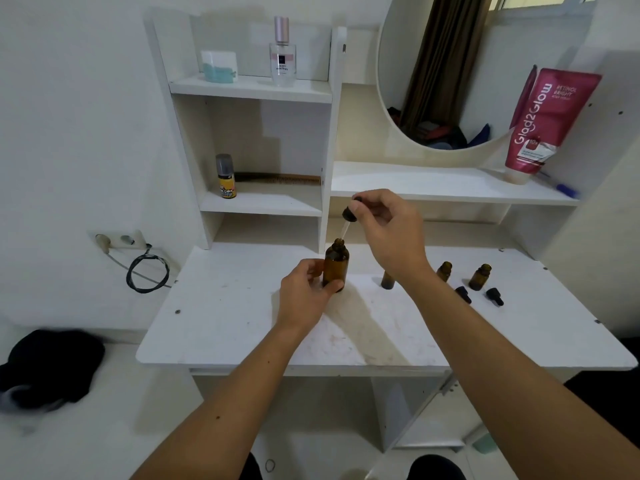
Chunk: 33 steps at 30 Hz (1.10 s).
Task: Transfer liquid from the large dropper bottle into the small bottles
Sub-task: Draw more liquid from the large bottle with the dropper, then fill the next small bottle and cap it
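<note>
1. Forearms fill the bottom of the view, both reaching forward over the white table (pixel 242 327); dark-clothed knees show at the very bottom edge.
2. Left hand (pixel 304 296) has its thumb and fingers curled round the lower body of the big bottle (pixel 336 268), an amber one standing upright on the table near its middle, mouth uncapped.
3. Right hand (pixel 391 230) is raised above and just right of that bottle, pinching the black bulb of the dropper (pixel 348 218) between thumb and fingertips; the other fingers are loosely curled.
4. Key relation: the dropper's glass tube slants down and to the left from the bulb, with its tip at or just inside the bottle's mouth. Whether the tip is in the liquid, or whether the tube holds any, cannot be told.
5. Three small bottles stand open to the right: one (pixel 387 280) partly hidden behind the right wrist, a second (pixel 444 271) beyond it, a third (pixel 480 277) furthest right. Two small black caps (pixel 463 294) (pixel 494 296) lie in front of them.
6. My judgement: the right hand, already holding the dropper, is the nearer one to the small bottles. The coming move would carry the tip rightward and bring the tube closer to vertical over a narrow mouth.
7. Risk, as I judge it: the wrist passes close over the nearest small bottle and could knock it.
</note>
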{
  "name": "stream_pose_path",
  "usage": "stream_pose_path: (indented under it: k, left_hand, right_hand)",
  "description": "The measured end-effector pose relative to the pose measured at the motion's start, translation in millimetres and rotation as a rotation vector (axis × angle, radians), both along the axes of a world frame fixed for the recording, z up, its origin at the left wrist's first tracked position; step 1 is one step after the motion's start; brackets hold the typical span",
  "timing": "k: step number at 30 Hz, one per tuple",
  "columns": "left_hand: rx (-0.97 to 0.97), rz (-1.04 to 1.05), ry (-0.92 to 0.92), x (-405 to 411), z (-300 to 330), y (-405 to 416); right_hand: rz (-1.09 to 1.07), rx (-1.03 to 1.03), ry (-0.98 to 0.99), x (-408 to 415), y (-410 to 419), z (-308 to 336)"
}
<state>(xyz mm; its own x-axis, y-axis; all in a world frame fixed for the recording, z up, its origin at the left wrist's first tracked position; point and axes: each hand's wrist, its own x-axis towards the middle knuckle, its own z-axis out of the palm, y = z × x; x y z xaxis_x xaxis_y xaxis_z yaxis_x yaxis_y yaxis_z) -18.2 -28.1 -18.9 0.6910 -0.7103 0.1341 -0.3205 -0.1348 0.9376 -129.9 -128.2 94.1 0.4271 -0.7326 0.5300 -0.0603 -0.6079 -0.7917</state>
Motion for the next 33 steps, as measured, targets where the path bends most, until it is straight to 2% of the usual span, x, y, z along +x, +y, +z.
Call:
stream_pose_path:
  k: [10,21,28,33]
  left_hand:
    - [0.008,-0.007,-0.030,1.6,-2.9,0.1]
    - [0.010,0.029,-0.025,-3.8,-4.1,2.7]
    - [-0.112,0.168,0.069,-19.8,-4.0,22.2]
    - [-0.149,0.091,0.069,-47.7,-1.8,17.5]
  right_hand:
    - [-0.002,0.018,0.181,9.8,0.9,-35.9]
    - [-0.014,0.019,0.098,1.0,3.4,-37.0]
    - [-0.057,-0.054,0.030,-35.0,-1.3,-34.5]
    - [-0.133,-0.041,0.024,-76.1,-12.7,-44.2]
